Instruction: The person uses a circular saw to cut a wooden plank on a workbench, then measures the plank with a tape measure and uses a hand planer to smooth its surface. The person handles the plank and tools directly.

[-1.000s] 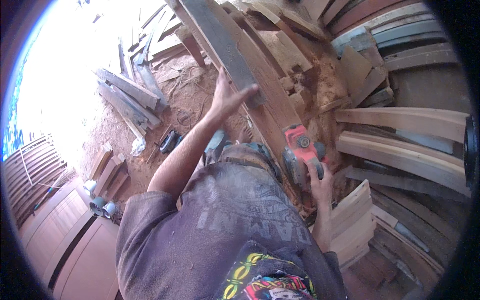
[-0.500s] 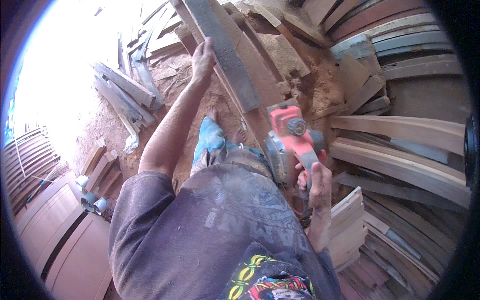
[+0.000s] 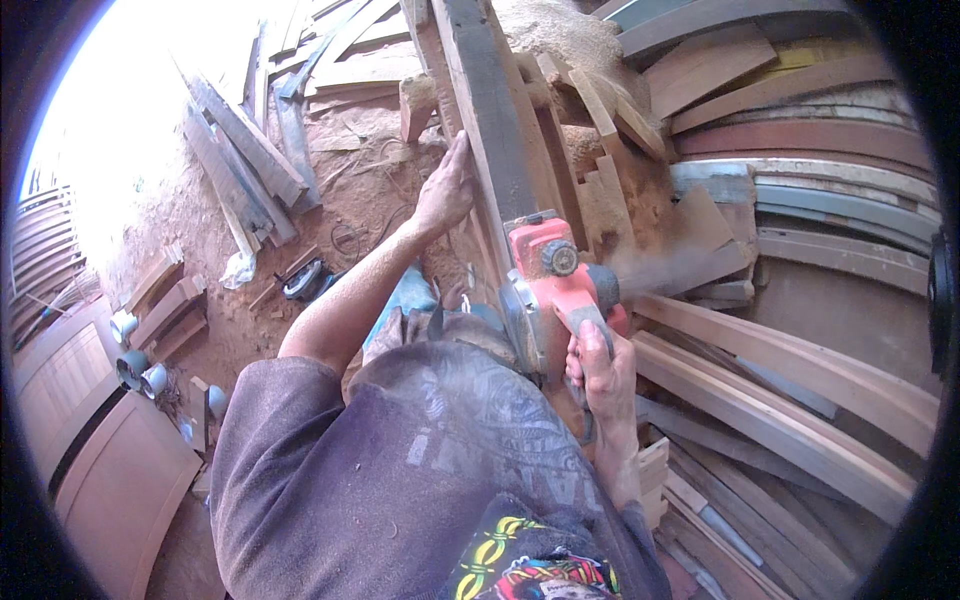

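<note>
My right hand (image 3: 603,372) is wrapped round the rear handle of a red electric planer (image 3: 553,275), which has a black knob at its front. The planer rests on the near part of a long wooden beam (image 3: 490,130) with a dark grey, worn upper face. A plume of dust (image 3: 665,268) blows from the planer's right side. Further along, my left hand (image 3: 445,190) grips the beam's left edge, its fingers against the side. The planer's sole and the beam's near end are hidden by the tool and my shirt.
Stacked boards (image 3: 790,380) crowd the right side. Old planks (image 3: 245,165) lie on the dusty ground at the left, near a dark tool (image 3: 305,280). Panel doors (image 3: 125,490) and pale round cups (image 3: 132,368) are at the lower left. A wood block (image 3: 417,105) stands beside the beam.
The planer and my right hand have shifted a little up and left in view, and dust now blows out of the tool. My left hand sits lower and further right. The whole view has shifted.
</note>
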A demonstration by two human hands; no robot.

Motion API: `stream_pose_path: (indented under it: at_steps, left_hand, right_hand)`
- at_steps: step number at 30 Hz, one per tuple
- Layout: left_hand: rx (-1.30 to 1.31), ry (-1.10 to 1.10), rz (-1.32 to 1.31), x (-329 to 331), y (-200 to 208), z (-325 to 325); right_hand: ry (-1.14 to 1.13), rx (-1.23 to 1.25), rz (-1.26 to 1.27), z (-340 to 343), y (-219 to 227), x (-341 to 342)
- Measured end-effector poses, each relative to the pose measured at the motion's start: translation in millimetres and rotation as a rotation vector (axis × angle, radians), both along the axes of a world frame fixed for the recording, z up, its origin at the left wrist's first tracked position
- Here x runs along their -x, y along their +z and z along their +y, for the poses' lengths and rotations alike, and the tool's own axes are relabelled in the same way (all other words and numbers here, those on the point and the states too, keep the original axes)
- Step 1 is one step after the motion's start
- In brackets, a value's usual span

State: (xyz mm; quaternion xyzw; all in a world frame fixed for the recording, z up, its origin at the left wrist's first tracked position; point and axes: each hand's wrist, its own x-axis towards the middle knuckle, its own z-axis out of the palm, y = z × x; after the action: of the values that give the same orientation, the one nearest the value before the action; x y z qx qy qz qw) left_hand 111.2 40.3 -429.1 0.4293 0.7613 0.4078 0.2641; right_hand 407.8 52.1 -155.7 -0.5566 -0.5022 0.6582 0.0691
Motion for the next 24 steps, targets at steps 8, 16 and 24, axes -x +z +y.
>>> stream_pose_path:
  at_steps: [8,16,24]
  left_hand:
    - [0.075,-0.096,-0.09,8,17,-7]
    - [0.137,-0.16,-0.11,13,24,-13]
    - [0.143,-0.171,-0.048,12,25,-17]
  right_hand:
    - [-0.019,0.001,0.038,45,0,75]
    - [0.085,-0.132,0.031,89,-6,150]
    - [0.162,-0.262,0.076,159,-17,264]
